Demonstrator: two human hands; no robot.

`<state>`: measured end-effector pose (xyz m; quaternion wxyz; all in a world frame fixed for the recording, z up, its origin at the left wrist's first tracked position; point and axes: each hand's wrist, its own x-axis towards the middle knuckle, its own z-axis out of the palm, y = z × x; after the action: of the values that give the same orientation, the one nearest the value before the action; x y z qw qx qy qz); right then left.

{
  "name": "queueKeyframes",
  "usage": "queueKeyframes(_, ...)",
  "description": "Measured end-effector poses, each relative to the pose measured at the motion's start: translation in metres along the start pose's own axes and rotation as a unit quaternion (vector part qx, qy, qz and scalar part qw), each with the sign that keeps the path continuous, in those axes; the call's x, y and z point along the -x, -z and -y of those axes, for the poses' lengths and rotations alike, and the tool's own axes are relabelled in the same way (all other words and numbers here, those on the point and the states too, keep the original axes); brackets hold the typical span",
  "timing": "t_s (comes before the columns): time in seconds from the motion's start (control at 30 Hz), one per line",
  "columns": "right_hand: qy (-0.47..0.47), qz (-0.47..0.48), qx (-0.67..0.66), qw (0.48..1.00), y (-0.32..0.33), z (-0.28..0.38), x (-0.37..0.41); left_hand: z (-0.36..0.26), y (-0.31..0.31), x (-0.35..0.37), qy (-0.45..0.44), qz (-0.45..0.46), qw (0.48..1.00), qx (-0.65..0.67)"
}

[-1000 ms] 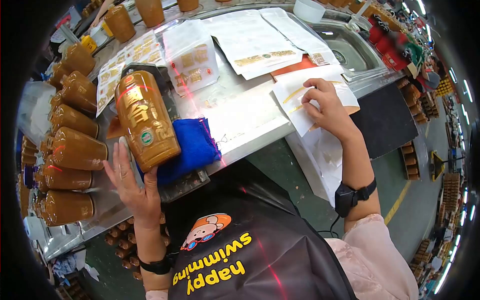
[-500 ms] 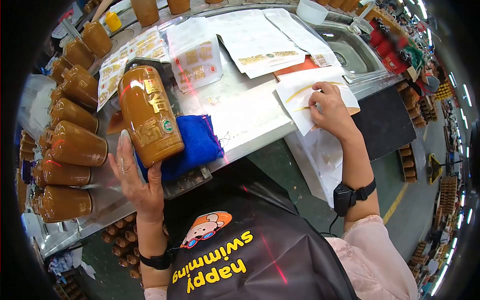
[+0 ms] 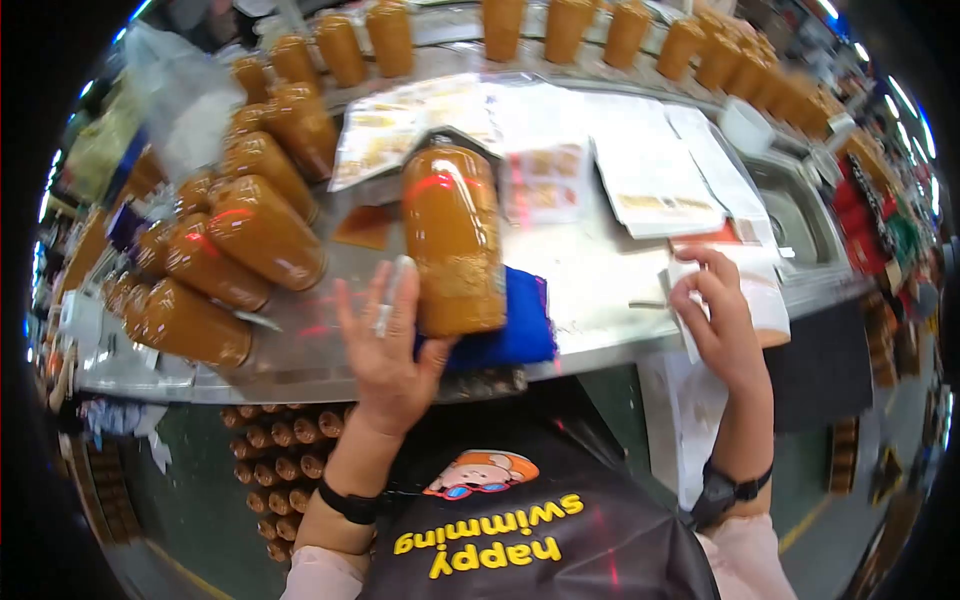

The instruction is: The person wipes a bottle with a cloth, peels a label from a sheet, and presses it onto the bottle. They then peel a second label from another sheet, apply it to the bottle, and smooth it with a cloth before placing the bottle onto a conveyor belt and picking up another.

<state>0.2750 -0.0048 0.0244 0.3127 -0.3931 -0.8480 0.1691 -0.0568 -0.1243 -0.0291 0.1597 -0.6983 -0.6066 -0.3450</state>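
Note:
A glossy brown bottle [image 3: 455,240] with raised gold decoration lies on a blue cloth [image 3: 528,320], its base toward me. My left hand [image 3: 390,345] is beside the base, fingers spread and the thumb near its lower edge. At the right, my right hand [image 3: 718,315] is over white sheets [image 3: 770,290], thumb and forefinger curled together. A thin, dull strip [image 3: 648,304] shows just left of those fingertips; blur hides whether they hold it.
Several brown bottles [image 3: 265,230] lie at the left, and more stand along the back [image 3: 565,30]. Printed decal sheets [image 3: 650,180] cover the table's rear part. A sink [image 3: 790,215] and a white bowl [image 3: 745,125] are at the right.
The view has swung, so the table appears farther right and more level. My right hand has shifted toward the near left edge of the white sheets. My left hand remains beside the bottle.

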Motion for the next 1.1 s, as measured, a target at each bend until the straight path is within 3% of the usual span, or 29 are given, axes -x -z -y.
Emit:
queueKeyframes(0.17, 0.085, 0.044, -0.090, 0.991, -0.029, 0.060, -0.031, 0.000, 0.017, -0.001, 0.058, -0.015, 0.986, 0.156)
queueKeyframes(0.3, 0.137, 0.063, -0.136, 0.979, -0.045, 0.096, -0.049, -0.011, 0.043, -0.033, 0.041, 0.032, 0.955, 0.291)
queueKeyframes(0.47, 0.149, 0.083, -0.168, 0.971, -0.058, 0.111, -0.059, -0.014, 0.037, -0.039, 0.031, 0.101, 0.959, 0.262)
queueKeyframes(0.63, 0.136, 0.078, -0.103, 0.982, -0.059, 0.105, -0.055, -0.012, 0.038, -0.035, 0.049, 0.070, 0.963, 0.256)
queueKeyframes(0.7, 0.124, 0.063, -0.115, 0.984, -0.058, 0.112, -0.056, -0.015, 0.046, -0.043, 0.016, 0.066, 0.976, 0.205)
queueKeyframes(0.83, 0.190, 0.129, -0.154, 0.961, -0.065, 0.124, -0.063, -0.021, 0.067, -0.053, -0.028, 0.091, 0.988, 0.125)
queueKeyframes(0.93, 0.147, 0.138, -0.204, 0.958, -0.070, 0.116, -0.060, -0.013, 0.062, -0.043, 0.022, 0.098, 0.968, 0.229)
queueKeyframes(1.1, 0.085, 0.120, -0.195, 0.970, -0.081, 0.112, -0.052, 0.000, 0.047, -0.025, 0.076, 0.086, 0.953, 0.280)
